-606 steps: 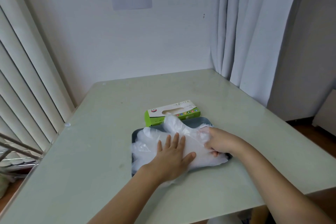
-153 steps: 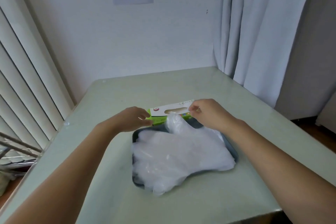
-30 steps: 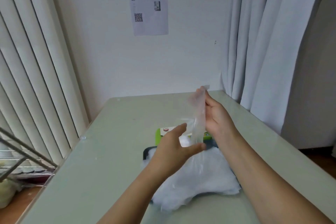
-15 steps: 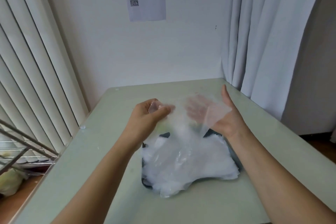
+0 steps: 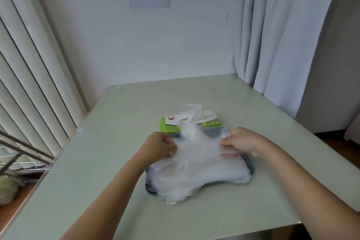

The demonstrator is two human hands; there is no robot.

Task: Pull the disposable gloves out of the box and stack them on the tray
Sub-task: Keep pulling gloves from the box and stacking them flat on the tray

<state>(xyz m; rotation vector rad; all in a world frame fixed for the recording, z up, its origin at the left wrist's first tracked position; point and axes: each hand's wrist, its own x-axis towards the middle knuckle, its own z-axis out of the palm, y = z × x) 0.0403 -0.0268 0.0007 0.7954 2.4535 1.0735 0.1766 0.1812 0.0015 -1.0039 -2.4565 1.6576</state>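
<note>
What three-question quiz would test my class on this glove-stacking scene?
1. True or false: the left hand and the right hand both pinch one glove over the tray.
2. Where does the box sit? A: on the table, just beyond the tray. B: inside the tray. C: in the person's lap.
3. Fill in: a second ______ sticks up out of the box's opening.
Key: 1 true; 2 A; 3 glove.
</note>
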